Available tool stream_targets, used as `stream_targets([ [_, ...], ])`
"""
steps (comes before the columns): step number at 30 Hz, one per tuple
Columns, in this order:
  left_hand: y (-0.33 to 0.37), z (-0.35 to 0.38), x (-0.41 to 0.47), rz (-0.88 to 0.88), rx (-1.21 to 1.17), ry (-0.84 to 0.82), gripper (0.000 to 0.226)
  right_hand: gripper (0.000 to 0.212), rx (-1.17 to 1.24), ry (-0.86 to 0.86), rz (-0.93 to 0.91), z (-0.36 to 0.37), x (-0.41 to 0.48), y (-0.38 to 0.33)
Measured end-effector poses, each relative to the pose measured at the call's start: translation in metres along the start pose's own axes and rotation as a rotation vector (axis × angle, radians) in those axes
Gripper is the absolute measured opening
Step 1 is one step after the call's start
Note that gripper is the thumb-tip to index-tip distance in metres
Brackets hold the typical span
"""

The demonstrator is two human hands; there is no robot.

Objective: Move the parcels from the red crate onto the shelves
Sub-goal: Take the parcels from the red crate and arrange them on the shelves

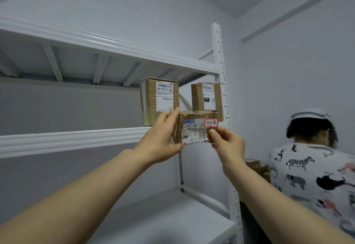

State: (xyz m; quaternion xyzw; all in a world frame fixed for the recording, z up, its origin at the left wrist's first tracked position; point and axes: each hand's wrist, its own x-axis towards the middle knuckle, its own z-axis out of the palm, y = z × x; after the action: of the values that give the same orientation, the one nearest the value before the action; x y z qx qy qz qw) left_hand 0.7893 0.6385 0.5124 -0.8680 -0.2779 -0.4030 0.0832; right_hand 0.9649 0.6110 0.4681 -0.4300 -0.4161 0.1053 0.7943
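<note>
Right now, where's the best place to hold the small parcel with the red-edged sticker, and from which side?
Likely its short ends, from each side, as the left hand and right hand grip it: the small parcel is wide and low, label facing you.

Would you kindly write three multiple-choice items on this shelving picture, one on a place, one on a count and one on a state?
1. Where is the red-edged sticker? A. on the held parcel B. on the wall C. on a shelf post
2. How many cardboard boxes stand on the middle shelf? A. one B. two C. four
3. How is the parcel held? A. left hand alone B. lying free C. both hands
1 A, it sits at the parcel's upper right; 2 B, two stand side by side; 3 C, the left hand grips its left side, the right hand pinches its lower right corner.
</note>
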Motion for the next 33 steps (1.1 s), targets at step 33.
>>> stream_targets([
  [33, -0.097, 0.057, 0.133, -0.806, 0.136, 0.393, 0.034, 0.015, -0.172, -0.111, -0.163, 0.052, 0.212, 0.088],
])
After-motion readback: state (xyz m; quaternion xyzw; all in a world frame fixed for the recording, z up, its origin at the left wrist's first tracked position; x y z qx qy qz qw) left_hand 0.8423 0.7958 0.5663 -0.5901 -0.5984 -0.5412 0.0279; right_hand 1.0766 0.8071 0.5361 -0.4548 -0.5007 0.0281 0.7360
